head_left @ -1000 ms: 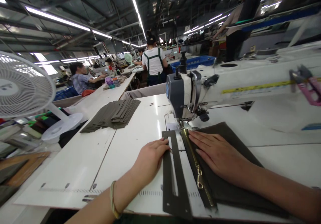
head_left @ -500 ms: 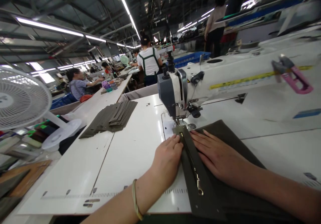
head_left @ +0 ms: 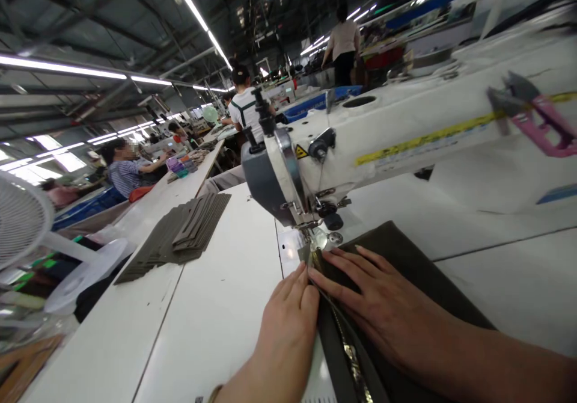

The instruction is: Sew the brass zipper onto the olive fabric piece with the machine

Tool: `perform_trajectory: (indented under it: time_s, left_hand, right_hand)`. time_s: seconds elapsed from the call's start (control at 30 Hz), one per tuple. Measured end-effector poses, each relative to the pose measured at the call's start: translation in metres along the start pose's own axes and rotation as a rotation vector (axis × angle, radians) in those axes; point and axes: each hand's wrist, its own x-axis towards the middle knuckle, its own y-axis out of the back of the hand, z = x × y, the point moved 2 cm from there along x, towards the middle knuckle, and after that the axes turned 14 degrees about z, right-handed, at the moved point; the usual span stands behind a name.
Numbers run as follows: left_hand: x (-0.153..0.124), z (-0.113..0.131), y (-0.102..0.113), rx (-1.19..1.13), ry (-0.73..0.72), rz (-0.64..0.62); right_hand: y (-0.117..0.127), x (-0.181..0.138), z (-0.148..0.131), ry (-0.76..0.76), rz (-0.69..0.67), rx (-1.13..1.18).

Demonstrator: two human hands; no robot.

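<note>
A dark olive fabric piece [head_left: 331, 325] with a gold-toothed zipper [head_left: 349, 352] runs up to the presser foot [head_left: 311, 240] of a sewing machine [head_left: 279, 174]. My left hand [head_left: 288, 325] has its fingers together and bent at the piece's left edge, close to the foot; its fingertips are partly hidden. Flat across the fabric on the other side lies my right hand [head_left: 383, 301], fingers stretched, the foremost reaching the zipper beside my left fingertips. A larger dark fabric panel [head_left: 392, 240] spreads under the right hand.
Stacked olive fabric pieces [head_left: 198, 228] lie left on the white table [head_left: 216, 319]. A white fan [head_left: 27, 228] stands at far left. Pink-handled snips [head_left: 541, 120] rest on the machine arm. Co-workers, including a person in a striped top [head_left: 126, 171], are farther back.
The view has shifted closer to the machine. My right fingers have moved left onto the zipper, and the fabric there is now folded up along the teeth instead of lying flat.
</note>
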Motion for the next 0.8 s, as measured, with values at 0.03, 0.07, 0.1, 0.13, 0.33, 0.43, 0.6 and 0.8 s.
perform_trajectory:
  time_s: [0.03, 0.07, 0.1, 0.13, 0.33, 0.43, 0.6, 0.8]
  left_hand:
    - [0.0, -0.0005, -0.0001, 0.001, -0.007, 0.004]
    - [-0.0003, -0.001, -0.0003, 0.004, -0.012, 0.004]
    - [-0.0008, -0.0013, -0.0006, 0.008, -0.016, 0.005]
    - [-0.0013, -0.0016, -0.0007, 0.011, -0.019, 0.007]
    - [-0.0012, -0.0027, -0.0005, 0.008, -0.035, 0.002]
    - [0.0002, -0.0033, 0.0009, 0.017, -0.041, 0.012]
    - [0.0009, -0.0036, 0.0019, 0.027, -0.076, 0.066]
    - [0.0033, -0.0024, 0.0042, 0.071, -0.118, 0.031]
  right_hand:
    - [0.0008, 0.0001, -0.0005, -0.001, 0.019, 0.009]
    - [0.0013, 0.0, -0.0008, -0.008, 0.041, 0.013]
    - [0.0012, -0.0004, -0.0009, -0.02, 0.064, 0.014]
    - [0.0006, -0.0009, -0.0009, -0.031, 0.083, 0.012]
    - [-0.0052, -0.0019, 0.0002, -0.051, 0.112, 0.009]
    - [-0.0052, -0.0013, 0.0006, -0.062, 0.096, 0.024]
    - [-0.0032, 0.0005, 0.0003, -0.098, 0.092, 0.036]
    - [-0.0021, 0.0023, 0.0003, -0.113, 0.093, 0.052]
